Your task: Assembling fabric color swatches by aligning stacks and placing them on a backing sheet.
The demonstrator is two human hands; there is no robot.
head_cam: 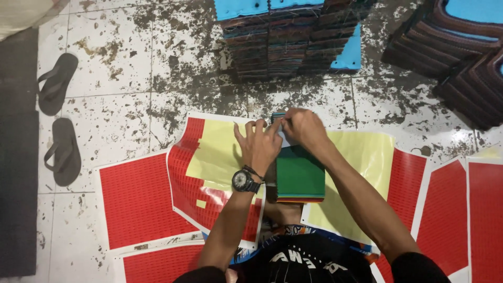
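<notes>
The green-topped stack (pixel 299 175) of flat pieces is set on the floor directly before the seated person, over a yellow backing sheet (pixel 361 157). At the stack's far edge, a small pale piece (pixel 287 137) is pinched by the right hand (pixel 304 128), fingers closed on it. The left hand (pixel 259 147) is laid spread and open on the stack's left side. The piece could be placed crooked or creased if the stack is nudged. Left of the stack, red sticker sheets (pixel 133 199) are spread; beyond it, dark piles (pixel 283 44) are ranged.
</notes>
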